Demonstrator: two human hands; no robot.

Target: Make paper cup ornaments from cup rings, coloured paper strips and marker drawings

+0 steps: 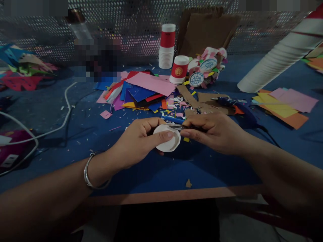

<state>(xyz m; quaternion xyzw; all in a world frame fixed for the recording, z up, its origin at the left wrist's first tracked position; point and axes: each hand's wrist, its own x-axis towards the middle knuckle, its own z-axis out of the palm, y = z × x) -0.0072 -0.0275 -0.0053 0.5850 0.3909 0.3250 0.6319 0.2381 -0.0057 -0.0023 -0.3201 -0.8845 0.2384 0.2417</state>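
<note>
My left hand (145, 139) grips a round white paper cup bottom (168, 144), thumb across its face and fingers behind the rim. From the right, a pair of scissors (178, 127) meets the disc's upper edge; their handles are mostly hidden inside my right hand (210, 131), which is closed around them. Both hands are over the near middle of the blue table. Behind them lie small paper scraps (176, 102) and a blue pen-like stick (174, 119).
Coloured paper sheets (148, 85), a red-and-white cup (179, 70) and a cup stack (167, 47) stand beyond. A long cup stack (280, 55) leans at right, near a glue gun (242, 111). A white cable (67, 101) crosses the left. The table edge (161, 198) is close.
</note>
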